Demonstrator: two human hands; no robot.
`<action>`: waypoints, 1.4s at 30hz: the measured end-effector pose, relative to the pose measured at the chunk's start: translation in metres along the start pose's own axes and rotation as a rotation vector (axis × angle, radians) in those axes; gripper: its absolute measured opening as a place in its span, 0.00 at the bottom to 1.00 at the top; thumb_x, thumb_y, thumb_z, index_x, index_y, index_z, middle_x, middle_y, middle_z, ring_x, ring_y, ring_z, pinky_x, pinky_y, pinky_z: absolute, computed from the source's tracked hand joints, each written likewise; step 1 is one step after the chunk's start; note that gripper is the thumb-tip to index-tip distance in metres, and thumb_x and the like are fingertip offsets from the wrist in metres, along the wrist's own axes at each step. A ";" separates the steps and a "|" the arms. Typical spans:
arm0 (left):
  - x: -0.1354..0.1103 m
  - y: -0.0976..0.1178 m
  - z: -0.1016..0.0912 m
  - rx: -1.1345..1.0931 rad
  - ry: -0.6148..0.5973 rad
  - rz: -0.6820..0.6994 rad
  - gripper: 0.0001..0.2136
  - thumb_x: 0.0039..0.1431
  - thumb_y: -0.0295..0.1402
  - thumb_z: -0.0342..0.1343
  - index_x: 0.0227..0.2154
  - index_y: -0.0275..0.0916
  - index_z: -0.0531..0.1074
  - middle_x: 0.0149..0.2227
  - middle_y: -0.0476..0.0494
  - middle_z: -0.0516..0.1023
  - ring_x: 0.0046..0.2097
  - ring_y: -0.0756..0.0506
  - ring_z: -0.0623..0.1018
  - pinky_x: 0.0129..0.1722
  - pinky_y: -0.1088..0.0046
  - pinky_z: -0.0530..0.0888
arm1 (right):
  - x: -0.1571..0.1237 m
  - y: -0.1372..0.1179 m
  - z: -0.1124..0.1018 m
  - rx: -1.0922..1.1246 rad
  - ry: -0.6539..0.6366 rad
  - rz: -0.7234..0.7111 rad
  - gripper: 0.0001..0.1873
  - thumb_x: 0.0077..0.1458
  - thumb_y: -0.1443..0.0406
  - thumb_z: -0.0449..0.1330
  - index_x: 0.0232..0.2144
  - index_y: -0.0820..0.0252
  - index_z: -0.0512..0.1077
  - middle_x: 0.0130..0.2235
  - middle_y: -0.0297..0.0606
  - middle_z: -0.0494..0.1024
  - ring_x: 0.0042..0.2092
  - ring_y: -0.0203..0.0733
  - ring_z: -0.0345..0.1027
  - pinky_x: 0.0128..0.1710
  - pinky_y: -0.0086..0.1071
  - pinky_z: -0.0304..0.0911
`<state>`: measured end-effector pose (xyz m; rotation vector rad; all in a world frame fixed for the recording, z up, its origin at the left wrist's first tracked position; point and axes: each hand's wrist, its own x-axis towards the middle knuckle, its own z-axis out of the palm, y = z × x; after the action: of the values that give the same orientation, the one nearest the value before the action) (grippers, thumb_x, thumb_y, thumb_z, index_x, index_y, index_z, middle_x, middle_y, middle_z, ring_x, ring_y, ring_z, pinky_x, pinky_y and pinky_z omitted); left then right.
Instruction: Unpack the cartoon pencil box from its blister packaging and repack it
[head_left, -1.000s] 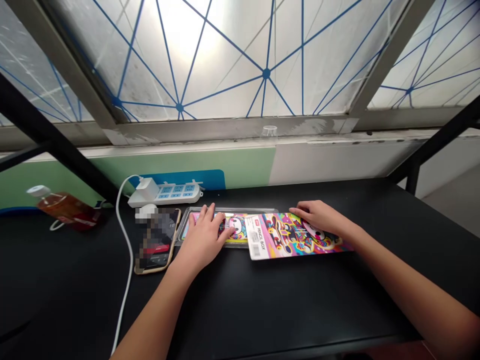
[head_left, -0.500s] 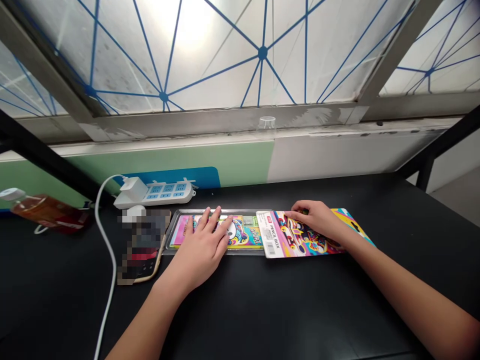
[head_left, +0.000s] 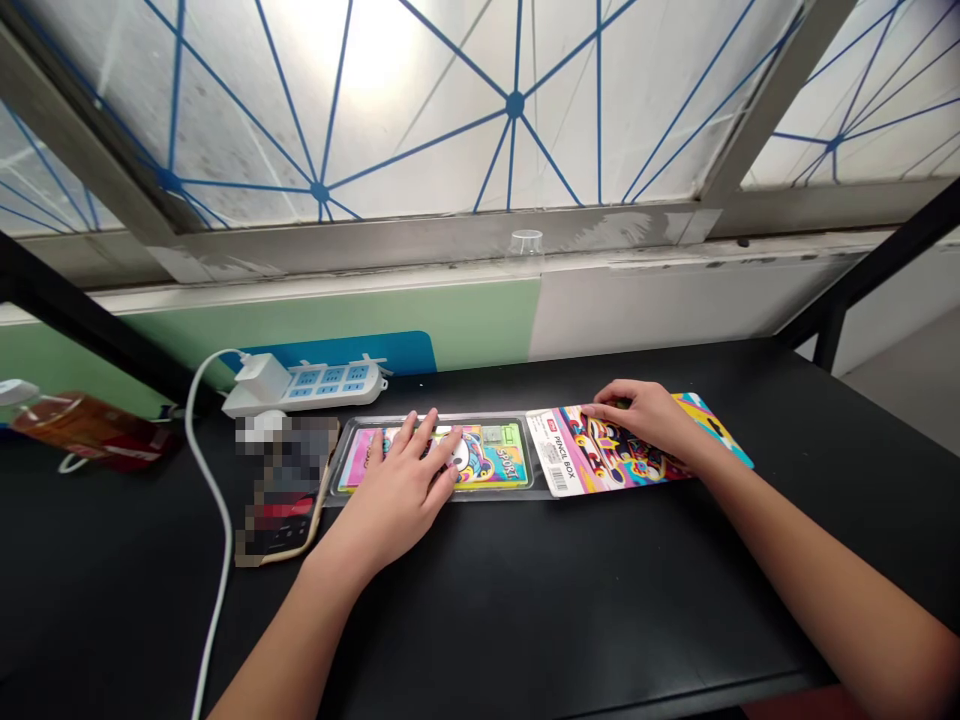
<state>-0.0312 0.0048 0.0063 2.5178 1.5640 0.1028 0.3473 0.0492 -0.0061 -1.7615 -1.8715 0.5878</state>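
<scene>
My left hand (head_left: 409,490) lies with its fingers spread over a colourful pencil box (head_left: 502,468). That box sits in a clear plastic tray (head_left: 541,482) on the black table. Farther right, my right hand (head_left: 649,420) is closed on the upper edge of a printed cardboard sheet (head_left: 585,450) marked "PENCIL BOX", with a barcode at its left end. Some of the sheet is hidden beneath the hand and wrist. Its left end is at the tray's right end, and I cannot tell whether they overlap.
Left of the tray lies a phone (head_left: 300,490), partly blurred out. Behind it, a white power strip (head_left: 337,385) holds a plugged-in charger (head_left: 262,378), whose white cable (head_left: 214,480) runs to the front. A drink bottle (head_left: 90,430) is at far left. A clear cup (head_left: 527,243) stands on the sill.
My right hand has slid the cardboard sheet to the right and slightly back, uncovering the right end of the pencil box. My left hand stays on the box.
</scene>
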 end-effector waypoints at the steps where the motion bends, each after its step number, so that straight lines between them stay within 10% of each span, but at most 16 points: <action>1: 0.000 0.000 -0.001 -0.001 -0.008 -0.003 0.25 0.73 0.46 0.38 0.70 0.56 0.54 0.74 0.46 0.45 0.73 0.31 0.46 0.66 0.35 0.52 | 0.000 0.002 -0.001 -0.001 0.008 -0.012 0.27 0.51 0.39 0.62 0.30 0.54 0.79 0.36 0.40 0.83 0.37 0.50 0.75 0.35 0.39 0.66; 24: -0.030 0.042 -0.025 -0.501 -0.014 0.065 0.26 0.72 0.52 0.40 0.68 0.51 0.58 0.75 0.46 0.43 0.74 0.36 0.41 0.69 0.45 0.50 | -0.024 -0.057 0.037 -0.071 -0.136 -0.094 0.23 0.63 0.44 0.52 0.37 0.53 0.76 0.41 0.40 0.78 0.42 0.48 0.73 0.43 0.39 0.66; 28: -0.064 0.021 -0.013 -0.439 0.212 -0.155 0.30 0.69 0.51 0.47 0.70 0.50 0.54 0.75 0.43 0.43 0.74 0.31 0.39 0.69 0.39 0.45 | -0.022 -0.049 0.025 -0.100 -0.286 -0.140 0.26 0.57 0.42 0.58 0.46 0.53 0.74 0.49 0.42 0.77 0.49 0.52 0.73 0.49 0.40 0.67; 33: -0.094 0.008 0.016 -0.973 0.395 -0.418 0.33 0.70 0.51 0.48 0.72 0.55 0.42 0.74 0.41 0.47 0.72 0.34 0.56 0.67 0.47 0.60 | -0.015 -0.052 0.021 -0.136 -0.360 -0.178 0.34 0.54 0.43 0.62 0.56 0.54 0.70 0.57 0.46 0.72 0.56 0.56 0.70 0.57 0.44 0.65; 42: -0.100 0.012 0.017 -1.325 0.337 -0.307 0.33 0.70 0.48 0.50 0.71 0.57 0.40 0.74 0.42 0.50 0.68 0.38 0.65 0.65 0.56 0.66 | -0.003 -0.141 0.073 -0.183 -0.431 -0.304 0.29 0.57 0.45 0.59 0.57 0.49 0.70 0.58 0.44 0.73 0.55 0.58 0.69 0.58 0.50 0.60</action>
<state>-0.0623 -0.0921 -0.0050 1.2385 1.2392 1.1225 0.1916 0.0385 0.0246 -1.4929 -2.5019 0.7399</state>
